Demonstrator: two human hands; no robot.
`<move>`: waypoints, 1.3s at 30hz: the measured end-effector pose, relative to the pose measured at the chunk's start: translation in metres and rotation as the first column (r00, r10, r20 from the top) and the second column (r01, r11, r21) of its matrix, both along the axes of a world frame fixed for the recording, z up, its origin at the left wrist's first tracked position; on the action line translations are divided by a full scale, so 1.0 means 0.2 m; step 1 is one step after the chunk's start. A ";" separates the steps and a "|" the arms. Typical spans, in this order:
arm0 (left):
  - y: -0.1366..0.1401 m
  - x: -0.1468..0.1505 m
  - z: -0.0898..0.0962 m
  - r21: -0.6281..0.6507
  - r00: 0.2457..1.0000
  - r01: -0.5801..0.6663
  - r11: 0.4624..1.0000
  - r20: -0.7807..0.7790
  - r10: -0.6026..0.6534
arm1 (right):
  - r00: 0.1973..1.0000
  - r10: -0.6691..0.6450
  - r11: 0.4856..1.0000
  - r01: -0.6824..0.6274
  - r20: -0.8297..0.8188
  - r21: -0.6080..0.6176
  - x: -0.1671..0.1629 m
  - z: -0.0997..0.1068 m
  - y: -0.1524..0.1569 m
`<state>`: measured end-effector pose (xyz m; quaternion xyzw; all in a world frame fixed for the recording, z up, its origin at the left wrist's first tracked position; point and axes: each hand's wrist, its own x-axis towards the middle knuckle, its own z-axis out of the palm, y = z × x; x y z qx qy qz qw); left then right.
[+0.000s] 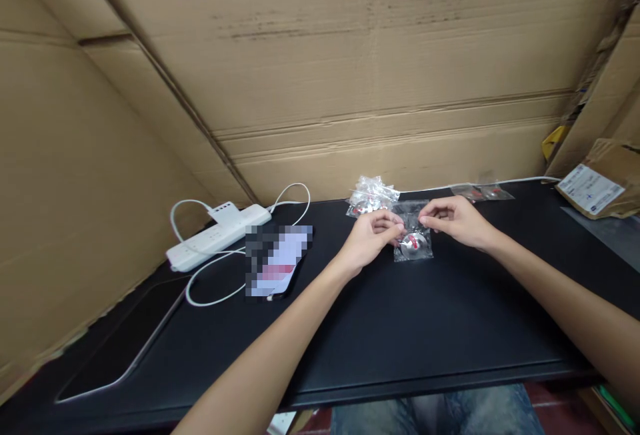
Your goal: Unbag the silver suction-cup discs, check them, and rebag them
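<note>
A small clear plastic bag [421, 255] lies between my hands over the black table. Inside it is a round silvery piece [410, 245] with a red mark on it. My left hand [373, 238] pinches the left side of the bag, its fingers curled together. At the upper right edge of the same bag, the thumb and forefinger of my right hand [457, 221] are closed. The bag's upper part is partly hidden by my fingers. Just behind my left hand sits a pile of similar clear bags [373, 195], with bits of silver and red showing.
More flat bags with red bits [483, 191] lie at the back right. A white power strip [220, 238] with cables and a partly blurred phone [283, 265] are on the left, near a dark flat panel [125, 338]. A labelled brown package [600, 181] stands right. Cardboard walls [350, 75] enclose the table.
</note>
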<state>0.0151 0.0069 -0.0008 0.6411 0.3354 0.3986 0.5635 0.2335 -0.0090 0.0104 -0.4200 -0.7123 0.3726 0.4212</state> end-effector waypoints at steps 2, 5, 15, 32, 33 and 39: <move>0.00 0.00 0.01 0.038 1.000 -0.014 0.999 0.002 0.014 | 0.998 0.004 0.999 -0.006 -0.057 -0.032 -0.01 0.00 -0.01; 0.00 0.00 0.02 0.090 0.999 -0.043 0.995 0.030 0.040 | 0.990 -0.038 0.999 0.035 -0.139 -0.025 -0.02 0.00 -0.01; 0.01 0.00 0.00 0.201 0.994 -0.102 0.974 -0.006 0.105 | 0.981 -0.083 0.994 0.093 -0.174 0.051 -0.01 -0.06 0.02; 0.01 -0.01 0.01 0.247 0.992 -0.096 0.964 0.101 0.073 | 0.965 -0.086 0.993 0.103 -0.248 0.059 -0.02 -0.05 0.00; 0.01 -0.01 0.01 0.252 0.991 -0.104 0.962 0.112 0.078 | 0.961 -0.094 0.992 0.111 -0.259 0.052 -0.03 -0.05 0.00; -0.01 0.00 0.01 0.281 0.983 -0.171 0.944 0.118 0.143 | 0.958 -0.080 0.994 0.096 -0.276 0.047 -0.03 -0.05 -0.01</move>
